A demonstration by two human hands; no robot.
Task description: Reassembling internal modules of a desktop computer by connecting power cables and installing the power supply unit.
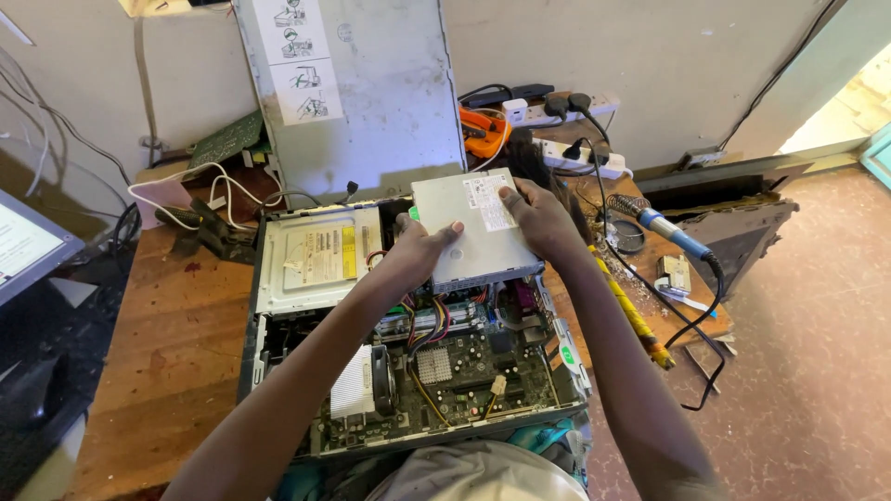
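Observation:
An open desktop computer case (pixel 252 345) lies flat on a wooden table (pixel 176 343), its motherboard (pixel 455 366) and coloured cables exposed. Both my hands hold a grey metal drive box (pixel 464 243) with a white label above the case's back right corner. My left hand (pixel 422 249) grips its left edge. My right hand (pixel 541 218) grips its right side, thumb on the label. A silver optical drive (pixel 316 257) sits in the case to the left of the box.
The grey case cover (pixel 371 93) leans upright against the wall behind. Power strips (pixel 566 109) with plugs, an orange tool (pixel 483 134) and a blue-handled soldering iron (pixel 668 227) lie at the back right. A monitor (pixel 28 241) stands at the far left. Loose white cables (pixel 186 190) lie back left.

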